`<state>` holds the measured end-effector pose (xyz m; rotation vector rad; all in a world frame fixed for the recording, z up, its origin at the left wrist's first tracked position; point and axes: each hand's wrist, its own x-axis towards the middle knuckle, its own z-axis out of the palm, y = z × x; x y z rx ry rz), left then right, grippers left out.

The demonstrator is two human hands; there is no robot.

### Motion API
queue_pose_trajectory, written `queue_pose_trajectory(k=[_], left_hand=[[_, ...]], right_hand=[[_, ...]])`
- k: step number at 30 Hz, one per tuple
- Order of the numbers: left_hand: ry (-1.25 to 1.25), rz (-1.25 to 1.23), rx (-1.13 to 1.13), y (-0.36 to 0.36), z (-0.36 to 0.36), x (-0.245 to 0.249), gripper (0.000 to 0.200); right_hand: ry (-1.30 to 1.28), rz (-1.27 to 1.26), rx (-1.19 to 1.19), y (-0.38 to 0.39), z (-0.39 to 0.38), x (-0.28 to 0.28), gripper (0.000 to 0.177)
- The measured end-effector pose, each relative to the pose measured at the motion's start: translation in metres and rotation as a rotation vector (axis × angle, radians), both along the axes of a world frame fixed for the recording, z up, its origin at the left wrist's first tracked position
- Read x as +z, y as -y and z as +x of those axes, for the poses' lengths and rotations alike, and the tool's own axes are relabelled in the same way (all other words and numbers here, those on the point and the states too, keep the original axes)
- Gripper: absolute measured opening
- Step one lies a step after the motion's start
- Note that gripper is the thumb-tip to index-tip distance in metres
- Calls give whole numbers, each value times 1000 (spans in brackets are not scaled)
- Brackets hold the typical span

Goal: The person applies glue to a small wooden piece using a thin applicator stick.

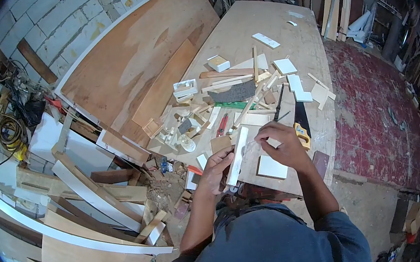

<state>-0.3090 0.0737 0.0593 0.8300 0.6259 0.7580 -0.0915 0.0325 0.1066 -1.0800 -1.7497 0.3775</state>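
Observation:
My left hand (214,171) grips a long white wooden strip (238,153) near its lower end, holding it tilted over the front of the workbench (259,16). My right hand (281,146) is closed beside the strip's middle, fingers pinching something small that I cannot make out. A white square panel (271,167) lies on the bench just under my right hand. A handsaw with a yellow handle (301,126) rests right of that hand.
Several wood offcuts, white blocks and red-handled pliers (222,124) litter the bench's middle. A large plywood sheet (135,62) leans against the brick wall on the left. Boards and scraps (98,195) pile on the floor at left. A red patterned floor (373,112) lies right.

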Motion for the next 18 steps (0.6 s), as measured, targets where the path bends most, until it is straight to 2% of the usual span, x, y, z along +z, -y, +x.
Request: queue_pose_trajectory(k=[3,6,8,9,12,16,18], left_hand=[[-7,1,15,1,3,1,36],[14,-14,-29,0,1,-1,37],[22,-10,-21,3,0,3,37],[33,-4,-12,2,0,6,37],[47,-18,17,1,-3,1,37],[88,-25,-42,-4,-10,-4,38],[114,-39,-44,-2,-14,-1,35]], right_hand=[[-60,23,-50,1,-5,4,15],[-33,33,53,-8,-7,-4,15],[-6,110,-67,-23,10,-14,15],[-25,69,-131,-24,15,-11,16],[-32,109,-139,-19,8,-3,16],[4,108,-3,-16,-12,-7,17],[26,93,-102,-31,-2,-17,18]])
